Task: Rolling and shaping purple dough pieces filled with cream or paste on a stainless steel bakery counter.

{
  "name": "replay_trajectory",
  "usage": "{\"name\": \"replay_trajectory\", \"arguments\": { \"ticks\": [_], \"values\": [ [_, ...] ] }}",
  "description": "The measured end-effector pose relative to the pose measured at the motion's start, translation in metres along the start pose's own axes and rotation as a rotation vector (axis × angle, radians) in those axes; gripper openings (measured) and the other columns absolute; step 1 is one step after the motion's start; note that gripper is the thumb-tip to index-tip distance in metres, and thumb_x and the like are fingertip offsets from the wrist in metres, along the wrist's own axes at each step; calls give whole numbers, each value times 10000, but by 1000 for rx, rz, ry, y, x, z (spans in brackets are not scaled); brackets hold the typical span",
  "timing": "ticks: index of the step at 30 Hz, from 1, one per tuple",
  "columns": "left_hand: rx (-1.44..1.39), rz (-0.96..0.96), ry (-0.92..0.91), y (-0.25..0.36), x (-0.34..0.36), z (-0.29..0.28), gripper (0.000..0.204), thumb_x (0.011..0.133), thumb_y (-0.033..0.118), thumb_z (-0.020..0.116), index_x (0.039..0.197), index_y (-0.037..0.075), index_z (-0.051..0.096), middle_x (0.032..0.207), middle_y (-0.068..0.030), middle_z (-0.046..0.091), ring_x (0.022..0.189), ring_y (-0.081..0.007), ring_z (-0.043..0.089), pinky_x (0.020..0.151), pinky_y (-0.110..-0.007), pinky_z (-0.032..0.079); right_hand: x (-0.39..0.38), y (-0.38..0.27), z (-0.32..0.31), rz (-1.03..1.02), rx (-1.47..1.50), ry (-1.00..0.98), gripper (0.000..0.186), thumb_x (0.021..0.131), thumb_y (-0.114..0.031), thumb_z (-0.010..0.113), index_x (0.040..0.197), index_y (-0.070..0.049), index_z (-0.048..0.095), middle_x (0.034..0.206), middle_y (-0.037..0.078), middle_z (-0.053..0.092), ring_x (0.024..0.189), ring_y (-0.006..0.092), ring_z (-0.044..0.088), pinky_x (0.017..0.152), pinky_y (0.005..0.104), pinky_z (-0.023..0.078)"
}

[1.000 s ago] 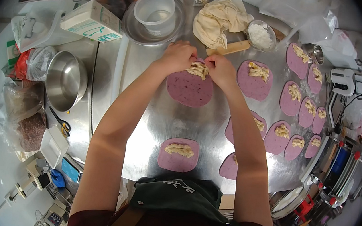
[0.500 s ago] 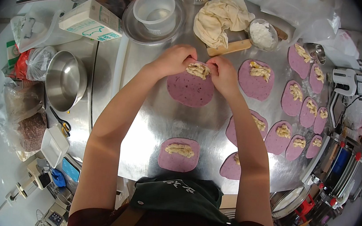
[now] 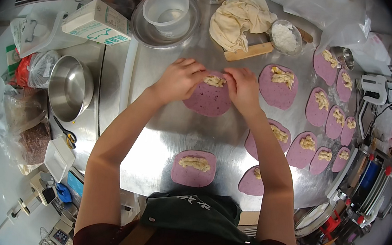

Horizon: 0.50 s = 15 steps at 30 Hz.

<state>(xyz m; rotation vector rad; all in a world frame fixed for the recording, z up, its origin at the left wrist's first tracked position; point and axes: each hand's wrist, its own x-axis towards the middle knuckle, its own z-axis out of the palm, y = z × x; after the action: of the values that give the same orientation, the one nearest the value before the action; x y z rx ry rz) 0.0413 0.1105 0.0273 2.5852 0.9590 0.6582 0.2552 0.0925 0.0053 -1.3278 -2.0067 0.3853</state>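
Near the middle of the steel table lies a pink, speckled dough round [image 3: 206, 105] with pale, lumpy filling [image 3: 214, 81] along its upper part. My left hand [image 3: 179, 81] has its curled fingers on the dough's top left edge, and my right hand [image 3: 242, 90] grips the top right edge. The top edge is folded over part of the filling. More pink rounds, each topped with filling, lie to the right, including one beside my right hand [image 3: 275, 95]. Another filled round [image 3: 192, 175] sits nearer my body, between my forearms.
Behind stand a plastic tub [image 3: 165, 10] on a steel tray, crumpled pale cloth [image 3: 237, 18], a wooden stick [image 3: 247, 52], a bowl of white powder [image 3: 285, 40] and a carton [image 3: 98, 22]. Left are a steel bowl [image 3: 70, 89] and scissors [image 3: 66, 134]; right, a hand mixer [image 3: 373, 89].
My left hand has shifted down a little and my right hand slightly to the right. The dough's top edge has been folded further down, so less filling shows.
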Motion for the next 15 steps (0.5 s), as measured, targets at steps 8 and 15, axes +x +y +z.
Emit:
{"name": "replay_trajectory", "arguments": {
  "ticks": [8,15],
  "values": [
    [130,110,48,1,-4,2,246,696,68,612,936,32,656,940,-51,633,870,-219,590,780,-356,472,21,1,9,87,60,-148,97,768,-131,673,835,-63,688,800,85,609,781,287,590,677,379,468],
    [-72,-157,187,-9,-1,1,190,714,51,618,899,39,659,860,-85,646,813,-278,612,708,-385,502,13,-2,15,112,64,-164,115,747,-129,686,843,-65,694,795,86,602,781,286,590,673,384,470]
  ]
}}
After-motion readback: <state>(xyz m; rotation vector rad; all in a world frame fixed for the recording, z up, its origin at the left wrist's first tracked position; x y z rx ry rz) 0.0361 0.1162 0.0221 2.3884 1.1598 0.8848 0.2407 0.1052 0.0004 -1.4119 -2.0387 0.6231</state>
